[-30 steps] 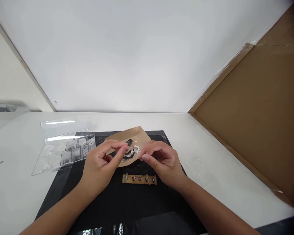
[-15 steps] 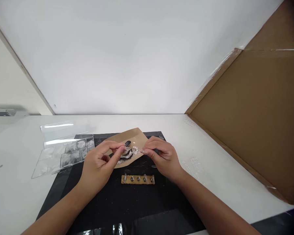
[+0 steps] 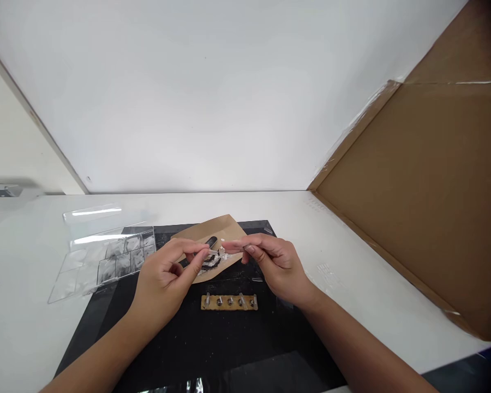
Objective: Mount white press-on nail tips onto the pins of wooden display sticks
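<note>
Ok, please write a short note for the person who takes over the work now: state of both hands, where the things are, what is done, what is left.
Left hand: thumb and forefinger pinched on a small clear piece, above the brown paper.
Right hand: fingertips pinched on something small next to it; what exactly is too small to tell.
Things: loose small clear parts and a dark piece lie on the brown paper, on the black mat. The wooden strip lies in front of the hands, with five screws and two clear pieces in it. A clear compartment box lies to the left.
Done: strip partly fitted.
Left: probably the loose parts.
</note>
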`<state>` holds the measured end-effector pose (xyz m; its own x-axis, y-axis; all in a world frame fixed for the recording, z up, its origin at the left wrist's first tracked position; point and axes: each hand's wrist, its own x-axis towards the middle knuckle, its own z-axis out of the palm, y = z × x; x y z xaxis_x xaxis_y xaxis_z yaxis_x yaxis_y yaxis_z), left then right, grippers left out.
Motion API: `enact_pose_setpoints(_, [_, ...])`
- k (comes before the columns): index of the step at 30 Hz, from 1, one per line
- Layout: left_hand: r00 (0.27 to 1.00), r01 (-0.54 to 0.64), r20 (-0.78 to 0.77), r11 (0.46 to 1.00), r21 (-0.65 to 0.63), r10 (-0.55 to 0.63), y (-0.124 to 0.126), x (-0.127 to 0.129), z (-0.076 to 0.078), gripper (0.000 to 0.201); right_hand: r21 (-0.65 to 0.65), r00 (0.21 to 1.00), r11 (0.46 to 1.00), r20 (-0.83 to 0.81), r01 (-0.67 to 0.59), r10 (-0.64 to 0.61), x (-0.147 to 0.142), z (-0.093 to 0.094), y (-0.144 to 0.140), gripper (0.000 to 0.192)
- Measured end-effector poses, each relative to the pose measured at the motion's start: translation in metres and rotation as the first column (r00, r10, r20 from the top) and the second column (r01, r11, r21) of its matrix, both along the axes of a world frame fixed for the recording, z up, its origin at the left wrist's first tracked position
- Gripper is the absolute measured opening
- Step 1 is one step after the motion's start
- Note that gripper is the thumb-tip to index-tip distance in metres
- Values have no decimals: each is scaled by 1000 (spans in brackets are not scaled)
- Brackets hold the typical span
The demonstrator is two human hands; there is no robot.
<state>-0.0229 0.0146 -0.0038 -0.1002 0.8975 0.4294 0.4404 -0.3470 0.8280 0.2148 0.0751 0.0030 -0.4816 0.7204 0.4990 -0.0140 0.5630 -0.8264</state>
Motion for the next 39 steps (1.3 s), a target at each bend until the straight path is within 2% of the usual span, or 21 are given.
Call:
enact_pose_setpoints(5, [999,18,27,1000,-14,-17,-1,1,0,15,-47,999,998,-14,-49,49,-1,0,1,35])
enact_pose_setpoints(10, [995,42,92,998,-55,-37,-2,3,0,16,-140,988,987,-142,-77,57,0,-2,-1,16])
enact_pose_setpoints(12, [989,68,133,995,-70,-59,-2,3,0,17,-119,987,990,-151,-71,53,0,-1,-2,10])
enact_pose_setpoints(15, [982,118,159,989,-87,-103,-3,4,1,16,-18,997,998,-60,-53,52,1,1,-3,3])
enact_pose_setpoints(19, [973,185,159,979,-89,-170,-5,6,5,14,228,997,973,73,-15,-1,1,2,-4,17])
enact_pose_setpoints(22, [959,237,185,967,-93,-217,-7,6,7,14,305,993,952,102,21,-54,2,0,-4,28])
enact_pose_setpoints(25, [948,271,206,955,-118,-244,-8,5,6,15,289,992,957,119,4,-40,2,-1,-8,40])
enact_pose_setpoints(28, [946,286,201,945,-157,-253,-8,4,4,15,227,992,971,114,-81,56,1,3,-13,49])
enact_pose_setpoints(31, [948,281,202,943,-178,-245,-8,3,3,15,233,985,961,126,-146,119,-1,10,-16,57])
enact_pose_setpoints(39, [939,296,248,927,-228,-239,-10,4,3,23,244,992,967,122,-72,42,3,4,-12,64])
